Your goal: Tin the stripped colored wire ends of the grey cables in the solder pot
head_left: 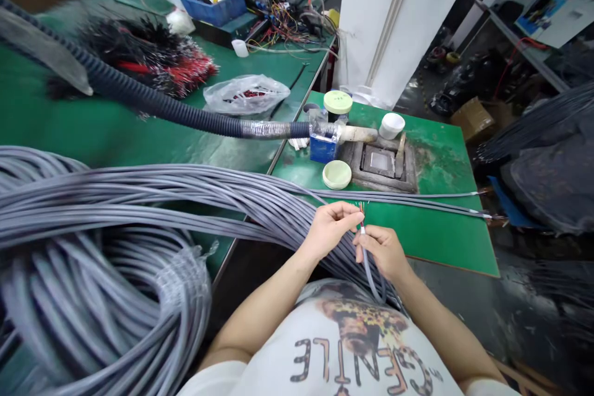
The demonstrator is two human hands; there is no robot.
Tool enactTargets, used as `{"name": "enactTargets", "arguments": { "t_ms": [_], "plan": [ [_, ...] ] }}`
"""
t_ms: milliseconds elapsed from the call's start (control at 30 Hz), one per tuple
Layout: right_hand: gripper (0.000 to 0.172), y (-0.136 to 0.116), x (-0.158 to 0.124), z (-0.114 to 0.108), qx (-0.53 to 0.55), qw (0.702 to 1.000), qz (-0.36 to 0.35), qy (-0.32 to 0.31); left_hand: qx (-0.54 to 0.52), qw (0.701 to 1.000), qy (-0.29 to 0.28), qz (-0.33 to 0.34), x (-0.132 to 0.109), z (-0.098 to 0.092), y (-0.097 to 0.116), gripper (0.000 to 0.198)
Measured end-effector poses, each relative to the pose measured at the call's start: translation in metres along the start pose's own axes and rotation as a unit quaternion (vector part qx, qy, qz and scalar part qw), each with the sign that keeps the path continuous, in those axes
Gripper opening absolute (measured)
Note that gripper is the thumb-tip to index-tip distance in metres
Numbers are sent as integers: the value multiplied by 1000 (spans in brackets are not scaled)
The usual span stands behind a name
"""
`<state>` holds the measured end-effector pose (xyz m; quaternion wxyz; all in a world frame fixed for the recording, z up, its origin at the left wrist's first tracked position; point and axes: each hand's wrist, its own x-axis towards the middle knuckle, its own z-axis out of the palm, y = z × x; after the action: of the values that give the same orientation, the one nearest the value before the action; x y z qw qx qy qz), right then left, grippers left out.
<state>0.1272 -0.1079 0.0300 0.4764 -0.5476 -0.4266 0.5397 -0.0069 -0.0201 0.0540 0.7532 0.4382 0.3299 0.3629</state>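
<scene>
My right hand [381, 249] is closed around the end of a grey cable [367, 269], just below a white band where the sheath stops. Thin coloured wires [362, 213] fan out of that end, pointing up. The fingertips of my left hand [331, 227] pinch these wires from the left side. A thick bundle of grey cables [260, 198] runs from the left beneath both hands and hangs over the table edge. Several single cables [431, 199] with stripped ends lie to the right on the green board.
A square metal pot [380, 161] sits in the board behind my hands, with a hose [199, 116] ending beside it. Around it stand a pale green lid [336, 174], a white cup [392, 125] and a lidded jar [338, 104]. Coiled cable [116, 297] fills the left.
</scene>
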Motion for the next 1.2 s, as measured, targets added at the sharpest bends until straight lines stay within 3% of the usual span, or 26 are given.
{"name": "enactTargets", "arguments": {
  "t_ms": [467, 800, 1200],
  "plan": [
    [29, 1, 2, 0, 5, 1000, -3, 3, 5, 1000, 4, 25, -3, 3, -2, 27],
    [29, -2, 3, 1, -6, 1000, 10, -1, 36, 998, 7, 57, -4, 2, -4, 10],
    [30, -3, 3, 0, -4, 1000, 0, -10, 85, 991, 34, 97, -5, 5, -4, 15]
  ]
}}
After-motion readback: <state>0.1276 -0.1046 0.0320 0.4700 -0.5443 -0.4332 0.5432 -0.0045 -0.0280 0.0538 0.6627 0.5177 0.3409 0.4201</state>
